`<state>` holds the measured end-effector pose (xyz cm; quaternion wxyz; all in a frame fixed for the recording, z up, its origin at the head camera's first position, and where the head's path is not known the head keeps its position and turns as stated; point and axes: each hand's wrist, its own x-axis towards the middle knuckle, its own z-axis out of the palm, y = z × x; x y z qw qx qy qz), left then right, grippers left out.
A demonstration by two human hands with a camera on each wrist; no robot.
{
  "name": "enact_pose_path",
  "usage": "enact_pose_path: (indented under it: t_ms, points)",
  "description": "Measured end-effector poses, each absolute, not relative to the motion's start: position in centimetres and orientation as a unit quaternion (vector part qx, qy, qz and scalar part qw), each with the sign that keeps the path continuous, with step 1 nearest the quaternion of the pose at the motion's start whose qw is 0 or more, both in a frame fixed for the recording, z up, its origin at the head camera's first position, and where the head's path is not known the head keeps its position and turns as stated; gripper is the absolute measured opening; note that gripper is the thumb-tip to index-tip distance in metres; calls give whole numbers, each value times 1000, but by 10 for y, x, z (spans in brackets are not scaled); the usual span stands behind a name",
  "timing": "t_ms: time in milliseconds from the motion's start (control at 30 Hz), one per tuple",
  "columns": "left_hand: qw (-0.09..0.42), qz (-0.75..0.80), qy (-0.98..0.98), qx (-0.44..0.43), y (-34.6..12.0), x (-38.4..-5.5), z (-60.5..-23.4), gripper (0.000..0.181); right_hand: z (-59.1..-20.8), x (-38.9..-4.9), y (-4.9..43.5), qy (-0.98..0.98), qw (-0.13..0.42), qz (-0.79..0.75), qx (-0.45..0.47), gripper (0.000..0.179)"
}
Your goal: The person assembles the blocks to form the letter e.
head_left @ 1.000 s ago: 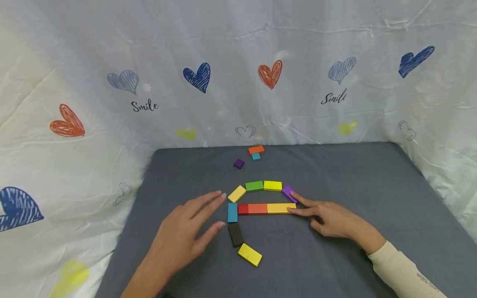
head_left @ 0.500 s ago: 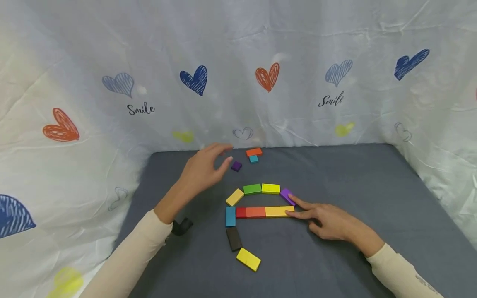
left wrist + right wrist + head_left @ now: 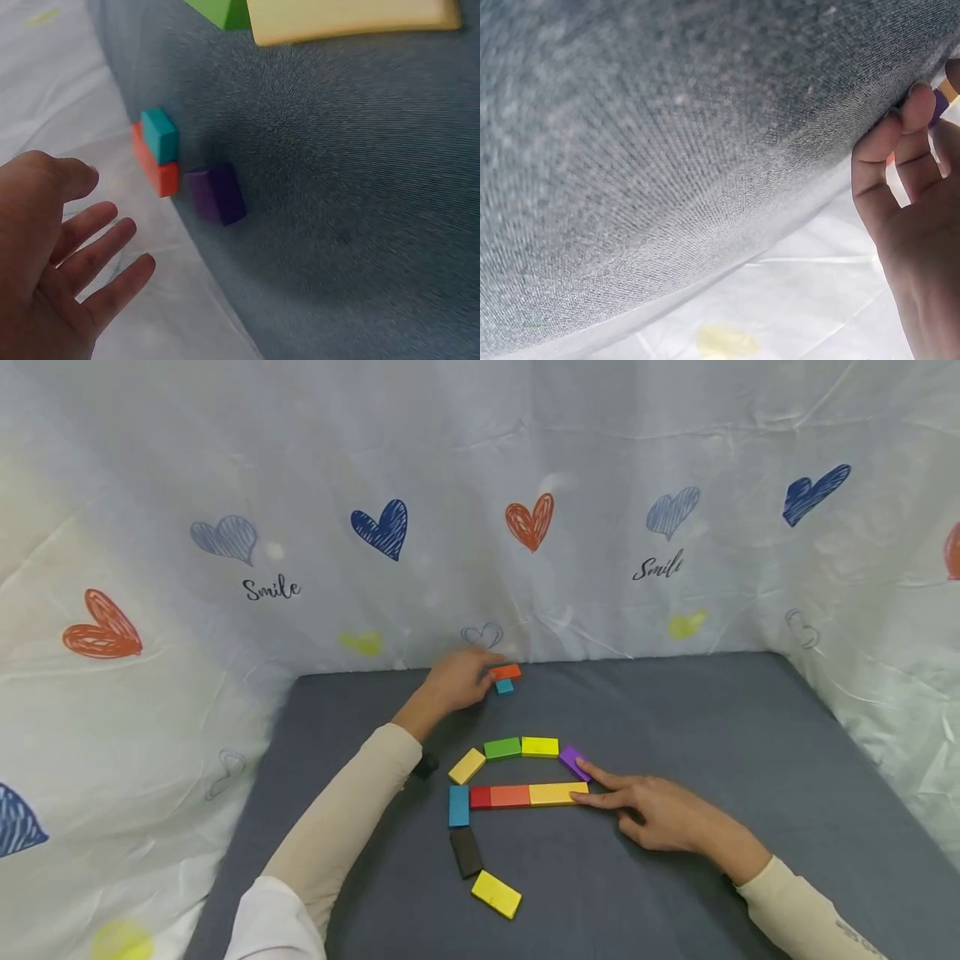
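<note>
Coloured blocks [image 3: 509, 797] lie in the middle of my head view and at the far edge. Behind them hangs a pale curtain [image 3: 450, 435] printed with hearts, where I read "Smile" twice in black script: a left lettering [image 3: 272, 587] and a right lettering [image 3: 658, 565]. Grey cloth [image 3: 712, 727] spreads below. The cream left sleeve [image 3: 352, 810] meets white fabric [image 3: 273, 922], cut off by the frame; the right sleeve [image 3: 787, 897] bears a dark print [image 3: 858, 935], too small for me to read.

The right hand [image 3: 663, 814] has its index and middle fingers straight and apart, one touching a violet block [image 3: 573, 763], the other an amber block [image 3: 558, 794] ending a straight row. Its wrist camera gives me mostly cloth and the bent fingers — the blocks there are slivers.

The left hand [image 3: 459, 678] is at the far edge beside an orange block [image 3: 507, 672]; my left wrist view shows its fingers apart, gripping nothing. In the head view I cannot tell whether the thumb touches that block. Under the left cuff sits a black object [image 3: 426, 767], half hidden — I can't make it out. A dark purple block [image 3: 215, 194] shows only from that wrist, near the orange one. The small teal block [image 3: 504, 687] touches the orange one.
</note>
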<state>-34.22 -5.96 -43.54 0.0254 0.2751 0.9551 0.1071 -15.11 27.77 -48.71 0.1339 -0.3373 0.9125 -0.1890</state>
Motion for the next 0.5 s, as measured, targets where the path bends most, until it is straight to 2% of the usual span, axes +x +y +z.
enact_pose_path:
  t_ms: [300, 500]
  points:
    - [112, -3, 956, 271, -40, -357, -458, 53, -492, -150, 275, 906, 125, -201, -351, 73]
    - [100, 0, 965, 244, -40, -363, -457, 43, -489, -151, 278, 906, 129, -208, -346, 72]
